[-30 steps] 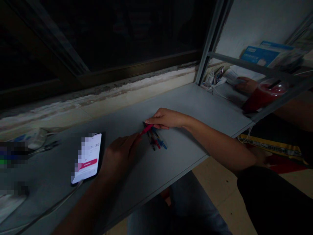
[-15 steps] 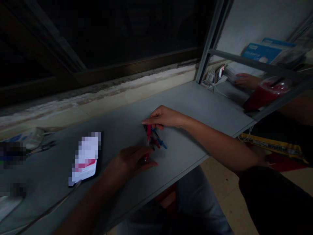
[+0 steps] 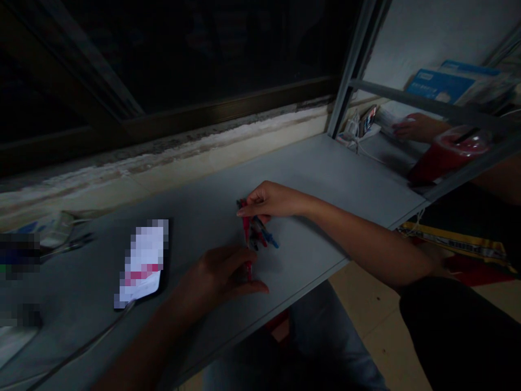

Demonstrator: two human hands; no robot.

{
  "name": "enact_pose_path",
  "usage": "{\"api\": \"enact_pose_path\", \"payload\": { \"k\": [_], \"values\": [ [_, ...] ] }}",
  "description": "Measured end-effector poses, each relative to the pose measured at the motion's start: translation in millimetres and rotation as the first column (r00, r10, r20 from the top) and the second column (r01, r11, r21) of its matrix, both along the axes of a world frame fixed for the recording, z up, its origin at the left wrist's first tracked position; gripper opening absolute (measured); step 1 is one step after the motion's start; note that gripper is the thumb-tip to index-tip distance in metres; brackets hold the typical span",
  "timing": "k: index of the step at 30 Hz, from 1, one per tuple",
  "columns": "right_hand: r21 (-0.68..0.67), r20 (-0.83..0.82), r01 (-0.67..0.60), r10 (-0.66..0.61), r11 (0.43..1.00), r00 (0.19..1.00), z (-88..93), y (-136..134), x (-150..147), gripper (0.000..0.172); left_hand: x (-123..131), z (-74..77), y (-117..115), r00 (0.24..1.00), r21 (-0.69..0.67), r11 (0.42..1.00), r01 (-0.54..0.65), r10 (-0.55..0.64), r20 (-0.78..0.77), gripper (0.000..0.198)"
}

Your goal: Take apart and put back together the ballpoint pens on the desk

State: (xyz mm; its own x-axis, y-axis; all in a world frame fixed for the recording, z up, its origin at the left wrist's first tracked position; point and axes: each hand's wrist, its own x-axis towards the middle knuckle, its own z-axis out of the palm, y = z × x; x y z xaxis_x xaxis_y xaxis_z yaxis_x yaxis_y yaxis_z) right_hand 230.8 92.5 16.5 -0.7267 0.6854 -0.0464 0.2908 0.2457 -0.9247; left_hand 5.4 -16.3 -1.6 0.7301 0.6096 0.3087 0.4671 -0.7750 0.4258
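Observation:
A small bunch of pens point(image 3: 258, 234) with red, blue and dark bodies lies on the grey tabletop point(image 3: 325, 174). My right hand point(image 3: 271, 201) pinches the far end of the bunch, its fingertips on the top of a red pen point(image 3: 246, 231). That pen runs toward me, and its near end goes into the curled fingers of my left hand point(image 3: 220, 274). The pens' lower parts are partly hidden under my right hand.
A phone point(image 3: 142, 266) with a blurred screen lies left of my left hand, with a cable running from it. Another person's hand point(image 3: 419, 127) and a red drink cup point(image 3: 450, 152) are at the far right, beyond a metal shelf frame point(image 3: 391, 98).
The red pen has swung from pointing left to pointing toward me. My left hand has moved right along it. My right hand stays on the bunch.

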Motion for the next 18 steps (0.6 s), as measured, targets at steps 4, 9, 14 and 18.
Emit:
{"api": "enact_pose_path", "payload": {
  "k": [4, 9, 14, 18],
  "values": [
    [0.022, 0.010, -0.013, 0.013, 1.000, 1.000, 2.2, -0.4, 1.2, 0.046, 0.8, -1.1, -0.8, 1.000, 0.021, 1.000, -0.004, 0.004, 0.020, 0.036],
    [0.025, 0.019, -0.022, 0.021, 0.999, 1.000, 3.3, -1.4, 1.0, 0.047, 2.7, 1.3, 0.0, 1.000, -0.010, 1.000, -0.003, 0.003, 0.017, 0.036],
    [0.016, 0.022, -0.023, 0.023, 1.000, 1.000, 2.2, -2.2, 0.1, 0.048, 2.2, -0.6, 0.9, 0.999, -0.083, 0.996, -0.033, 0.033, -0.002, 0.037],
    [-0.007, 0.030, -0.029, 0.029, 1.000, 0.999, 2.2, -3.6, -1.0, 0.047, 2.4, -3.0, 0.9, 0.999, -0.066, 0.997, -0.052, 0.051, -0.010, 0.027]
  ]
}}
